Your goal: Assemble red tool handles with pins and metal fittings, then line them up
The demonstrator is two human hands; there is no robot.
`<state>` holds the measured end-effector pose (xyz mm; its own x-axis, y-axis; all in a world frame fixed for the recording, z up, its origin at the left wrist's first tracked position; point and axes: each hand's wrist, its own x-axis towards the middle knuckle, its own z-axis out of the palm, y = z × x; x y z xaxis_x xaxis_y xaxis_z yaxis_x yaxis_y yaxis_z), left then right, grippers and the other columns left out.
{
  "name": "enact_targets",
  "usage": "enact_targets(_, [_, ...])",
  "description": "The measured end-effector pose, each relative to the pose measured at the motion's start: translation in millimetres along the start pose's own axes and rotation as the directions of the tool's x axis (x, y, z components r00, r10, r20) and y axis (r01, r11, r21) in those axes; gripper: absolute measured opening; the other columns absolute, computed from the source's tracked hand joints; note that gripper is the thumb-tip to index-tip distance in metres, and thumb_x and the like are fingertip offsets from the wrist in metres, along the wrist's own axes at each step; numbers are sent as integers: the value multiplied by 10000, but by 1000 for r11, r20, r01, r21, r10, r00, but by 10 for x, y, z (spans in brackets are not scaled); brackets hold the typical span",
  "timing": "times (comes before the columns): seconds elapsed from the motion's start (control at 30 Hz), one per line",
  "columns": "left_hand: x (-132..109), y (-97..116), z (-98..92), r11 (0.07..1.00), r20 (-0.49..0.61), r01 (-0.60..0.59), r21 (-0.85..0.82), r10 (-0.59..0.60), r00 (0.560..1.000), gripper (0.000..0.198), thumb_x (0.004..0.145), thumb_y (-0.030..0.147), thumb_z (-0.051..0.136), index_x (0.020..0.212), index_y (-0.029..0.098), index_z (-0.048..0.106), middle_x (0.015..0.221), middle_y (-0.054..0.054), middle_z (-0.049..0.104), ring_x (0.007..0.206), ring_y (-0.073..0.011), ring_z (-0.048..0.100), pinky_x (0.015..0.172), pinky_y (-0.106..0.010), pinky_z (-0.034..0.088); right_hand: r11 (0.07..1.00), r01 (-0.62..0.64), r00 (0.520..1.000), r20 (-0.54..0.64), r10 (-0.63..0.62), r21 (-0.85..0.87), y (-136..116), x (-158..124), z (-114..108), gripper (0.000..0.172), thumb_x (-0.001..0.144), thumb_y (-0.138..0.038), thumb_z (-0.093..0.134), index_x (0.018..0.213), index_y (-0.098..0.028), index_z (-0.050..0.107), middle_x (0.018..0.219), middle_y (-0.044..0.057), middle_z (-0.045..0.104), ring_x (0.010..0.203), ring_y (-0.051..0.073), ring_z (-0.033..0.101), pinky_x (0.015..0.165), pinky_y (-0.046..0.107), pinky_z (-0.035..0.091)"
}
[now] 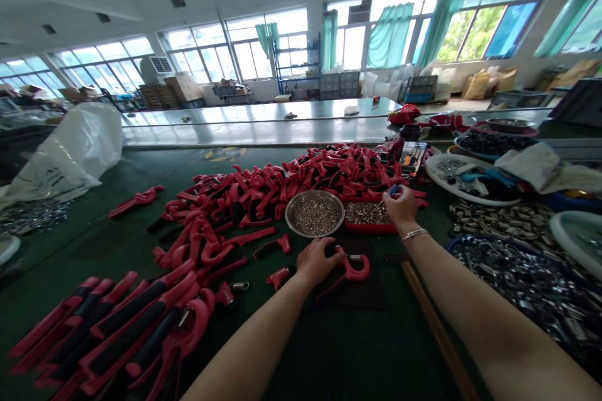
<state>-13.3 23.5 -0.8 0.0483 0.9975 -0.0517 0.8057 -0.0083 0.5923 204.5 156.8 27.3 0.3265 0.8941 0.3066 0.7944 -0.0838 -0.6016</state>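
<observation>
My left hand (pixel 316 261) is closed on a red hooked tool handle (pixel 358 270), which has a coil spring (pixel 355 257) across its gap and lies on a dark pad (pixel 371 294). Raised over the right end of a red tray (pixel 371 228) of small metal pins, my right hand (pixel 401 205) pinches a small blue-handled tool (pixel 393 189); its kind is unclear. Left of the tray stands a round metal bowl (pixel 288 225) of small metal pieces. A loose red part (pixel 278 276) lies beside my left wrist.
A heap of red handles (pixel 282 185) spreads behind the bowl, and red-and-black handles (pixel 136 319) are piled front left. A wooden-handled hammer (pixel 435 326) lies under my right forearm. Metal parts (pixel 522 288) fill the right side. A phone (pixel 412 158) stands behind.
</observation>
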Motion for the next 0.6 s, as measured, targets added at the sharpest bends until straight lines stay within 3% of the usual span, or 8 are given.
enact_targets(0.1, [25,-8,-14,1000,21,2,-7,-2,1000,504,717,560,528,1131,272,544,1131,-15,580,1011,-204,541,798,-266,432,968,247,963,-121,-241,40,-68,-269,-130,424,837,-366,369,1155,-96,443,1040,145,568,969,216,530,858,327,398])
enact_targets(0.2, [35,-7,-23,1000,32,5,-7,-5,999,494,708,552,550,1116,272,544,1116,-10,590,1006,-199,545,801,-266,430,879,475,879,-83,-470,49,-112,-529,-147,358,835,-393,372,1033,-120,492,939,130,572,880,217,543,796,320,416])
enact_targets(0.3, [31,-8,-18,1000,17,0,-12,0,1000,476,712,552,547,1100,277,550,1102,-7,596,993,-199,550,789,-267,433,878,477,878,24,-478,37,-114,-671,-37,295,838,-369,362,966,-137,491,830,106,586,764,216,565,695,314,425])
enact_targets(0.43, [26,-21,-1,1000,14,12,-16,-12,1000,491,707,569,542,1102,277,553,1113,-9,592,987,-204,550,774,-268,434,900,435,899,44,-436,34,-84,-679,78,240,807,-342,397,913,-143,479,744,97,594,692,227,575,642,321,420])
enact_targets(0.6, [48,-49,11,1000,9,6,-22,-5,1000,531,683,608,542,1101,281,552,1112,-13,591,971,-208,554,753,-271,437,927,370,929,-47,-367,61,-88,-761,-160,231,820,-341,378,951,-156,423,729,91,597,655,219,586,609,322,431])
